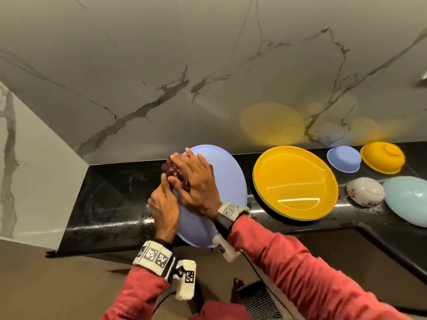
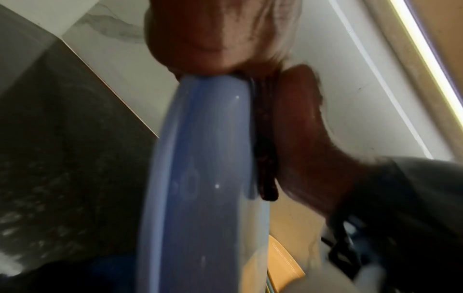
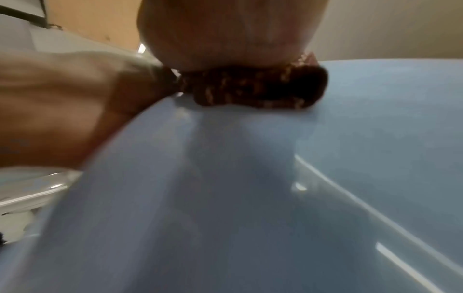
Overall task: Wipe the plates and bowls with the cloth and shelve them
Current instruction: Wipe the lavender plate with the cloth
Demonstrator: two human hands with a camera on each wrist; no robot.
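Note:
A lavender-blue plate (image 1: 227, 181) is tilted up above the black counter (image 1: 111, 199). My left hand (image 1: 164, 204) grips its left rim, thumb on the face side. My right hand (image 1: 194, 179) lies flat on the plate's face and presses a dark maroon patterned cloth (image 1: 178, 174) against it with spread fingers. The left wrist view shows the plate's rim (image 2: 205, 178) edge-on under my palm. In the right wrist view the cloth (image 3: 253, 89) sits bunched between my palm and the plate (image 3: 250, 198).
To the right on the counter lie a yellow plate (image 1: 295, 183) stacked on another, an upturned blue bowl (image 1: 344, 159), an upturned yellow bowl (image 1: 382, 158), a floral white bowl (image 1: 365, 191) and a pale teal plate (image 1: 409, 199). A marble wall stands behind.

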